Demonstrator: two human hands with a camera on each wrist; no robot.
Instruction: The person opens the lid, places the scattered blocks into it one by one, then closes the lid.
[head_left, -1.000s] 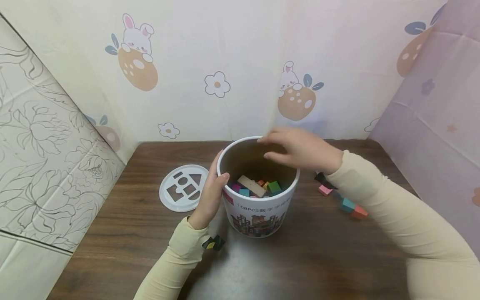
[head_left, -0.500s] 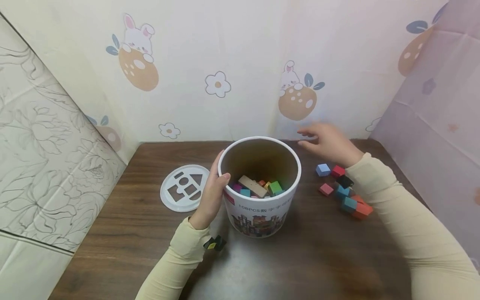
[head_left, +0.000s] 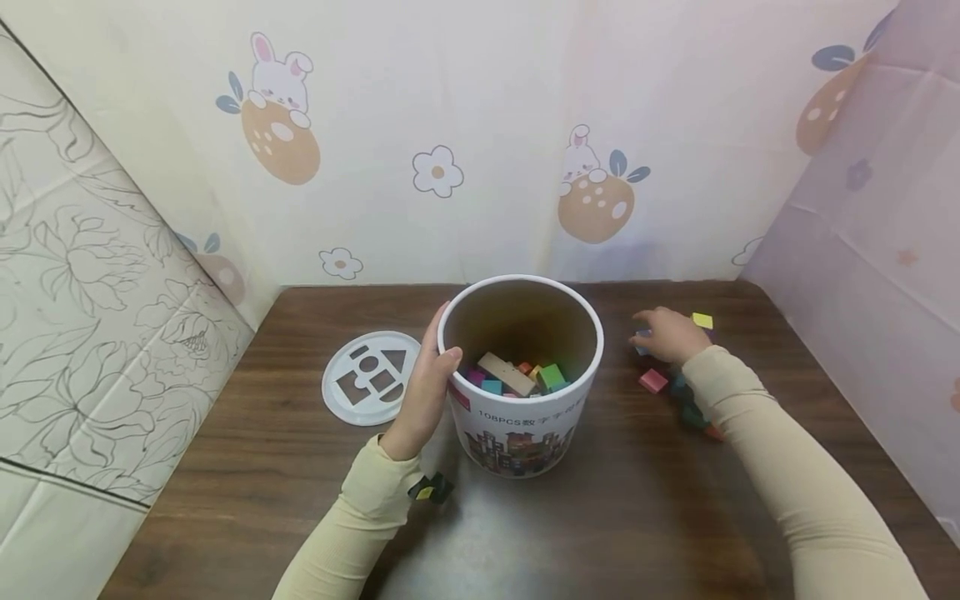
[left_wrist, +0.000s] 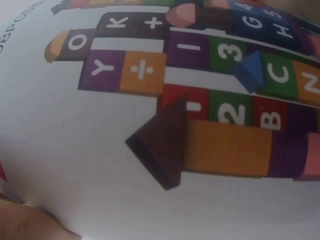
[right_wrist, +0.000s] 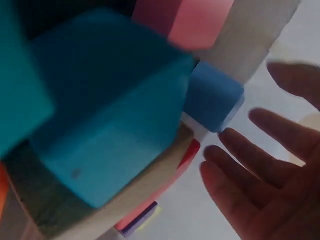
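Observation:
My left hand (head_left: 423,392) grips the left side of a white bucket (head_left: 517,454), its thumb over the rim. Wooden blocks lie inside, among them a plain wood plank (head_left: 506,373) and a green block (head_left: 551,377). The left wrist view is filled by the bucket's printed wall (left_wrist: 90,150). My right hand (head_left: 670,335) is over the loose blocks at the right, fingertips at a light blue block (head_left: 642,343). In the right wrist view its fingers (right_wrist: 250,165) are spread beside that blue block (right_wrist: 212,97), holding nothing. A large teal block (right_wrist: 120,100) looms nearer that camera.
Left of the bucket, a white lid (head_left: 332,392) with shaped cut-outs lies flat on the dark wooden table (head_left: 247,467). A pink block (head_left: 653,381) and a yellow-topped block (head_left: 702,320) lie around my right hand. My right forearm partly hides several others. A patterned curtain (head_left: 495,100) stands behind.
My right hand has swung from above the bucket's opening to the right, then down to the loose blocks. The left hand and the bucket have stayed in place.

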